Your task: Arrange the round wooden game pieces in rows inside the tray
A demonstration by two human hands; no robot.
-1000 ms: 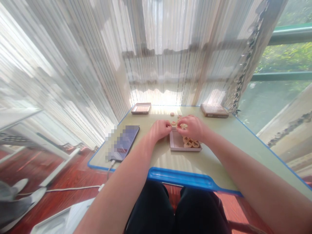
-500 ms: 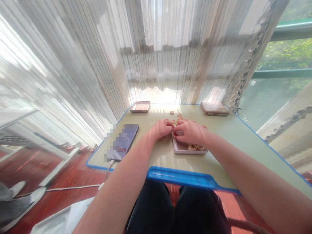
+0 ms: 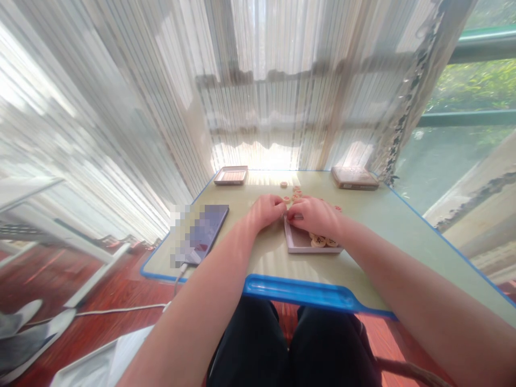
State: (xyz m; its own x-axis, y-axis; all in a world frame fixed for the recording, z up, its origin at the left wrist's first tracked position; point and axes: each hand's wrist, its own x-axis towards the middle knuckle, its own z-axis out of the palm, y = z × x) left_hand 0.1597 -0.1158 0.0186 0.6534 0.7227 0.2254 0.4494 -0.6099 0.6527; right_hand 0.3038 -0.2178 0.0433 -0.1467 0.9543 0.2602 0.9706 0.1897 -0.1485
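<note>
A shallow box tray (image 3: pixel 298 249) lies on the table with several round Chinese chess pieces (image 3: pixel 318 242) at its near right. My left hand (image 3: pixel 267 210) rests by the tray's far left corner, its fingers curled together. Over the tray's far left part is my right hand (image 3: pixel 312 215), thumb and fingers pinched close to the left fingertips. Whatever is between the fingers of either hand is too small or hidden to make out. Beyond the hands lie several loose red-marked chess pieces (image 3: pixel 296 191), partly covered by the right hand, and one piece (image 3: pixel 284 184) apart from them.
A box lid (image 3: pixel 231 181) lies at the far left of the table (image 3: pixel 403 252), and a closed flat box (image 3: pixel 355 178) at the far right. To the left a tablet (image 3: pixel 213 228) is plugged into a white cable (image 3: pixel 121 310). A blue trough (image 3: pixel 298 290) lines the near edge.
My right thumb and fingers have drawn closer together over the tray's corner. The left hand has stayed nearly in place, and the view has shifted slightly.
</note>
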